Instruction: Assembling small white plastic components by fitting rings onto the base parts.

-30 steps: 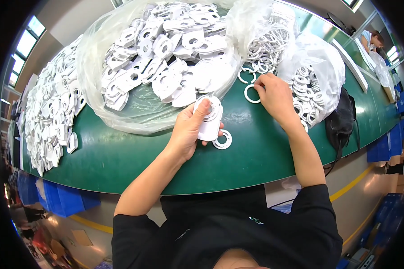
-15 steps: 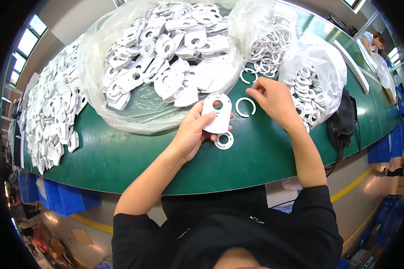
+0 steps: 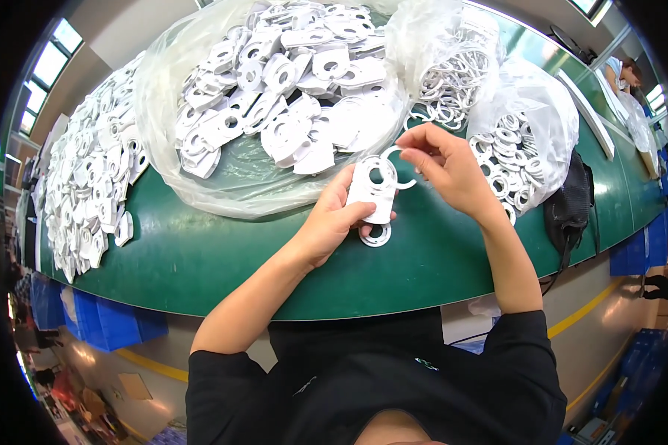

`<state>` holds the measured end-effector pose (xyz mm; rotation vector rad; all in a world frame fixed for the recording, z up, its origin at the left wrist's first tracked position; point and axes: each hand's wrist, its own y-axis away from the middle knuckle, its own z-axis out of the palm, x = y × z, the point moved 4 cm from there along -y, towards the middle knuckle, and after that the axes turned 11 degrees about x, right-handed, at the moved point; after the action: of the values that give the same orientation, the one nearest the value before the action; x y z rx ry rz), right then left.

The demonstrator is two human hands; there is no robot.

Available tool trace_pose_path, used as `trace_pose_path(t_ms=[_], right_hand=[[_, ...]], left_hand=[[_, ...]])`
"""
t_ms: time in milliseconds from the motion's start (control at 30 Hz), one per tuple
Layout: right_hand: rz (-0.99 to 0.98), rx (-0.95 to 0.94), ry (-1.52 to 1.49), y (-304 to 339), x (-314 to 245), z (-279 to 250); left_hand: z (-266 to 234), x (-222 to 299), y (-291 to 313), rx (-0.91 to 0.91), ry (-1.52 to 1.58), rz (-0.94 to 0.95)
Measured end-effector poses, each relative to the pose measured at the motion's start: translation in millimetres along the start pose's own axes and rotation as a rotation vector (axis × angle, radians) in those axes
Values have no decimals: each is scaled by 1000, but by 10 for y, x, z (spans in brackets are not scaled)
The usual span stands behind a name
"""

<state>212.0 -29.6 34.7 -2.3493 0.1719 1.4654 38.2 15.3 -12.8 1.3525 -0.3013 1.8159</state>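
My left hand holds a flat white plate with a rounded top and a round hole, thumb on its face. Beside the plate's upper right edge is a thin white open ring, C-shaped. My right hand pinches its upper end between thumb and fingers; part of the ring overlaps the plate. Just below the plate shows a white round ring, partly covered by my left fingers; whether it touches the hand or lies on the table I cannot tell.
A large clear bag of white plates lies open on the green table. Right of it are bags of open rings and round rings. Loose plates heap at left. A black mesh bag sits at right; another person is far right.
My right hand has moved down and left and now grips the open ring, which has come from the table to the plate's edge. The plate has shifted slightly right in my left hand.
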Motion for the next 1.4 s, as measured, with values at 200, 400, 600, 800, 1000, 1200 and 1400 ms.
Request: trace_pose_path(t_ms=[200,400,600,800,1000,1200,1400], right_hand=[[-215,-59,34,29,-105,52],[-407,-118,90,68,-185,166],[-453,-177,92,78,-138,220],[-481,-175,101,104,-141,259],[-550,-213,131,108,-163,264],[-572,-101,91,103,-169,273],[77,-192,-185,43,79,208]], left_hand=[[-5,10,-14,-17,9,-22],[31,25,5,-69,12,-48],[90,32,31,-128,11,-84],[82,-35,36,-136,26,-106],[89,-47,40,-189,-39,-79],[103,72,91,-38,-130,-36],[50,39,50,32,-436,461]])
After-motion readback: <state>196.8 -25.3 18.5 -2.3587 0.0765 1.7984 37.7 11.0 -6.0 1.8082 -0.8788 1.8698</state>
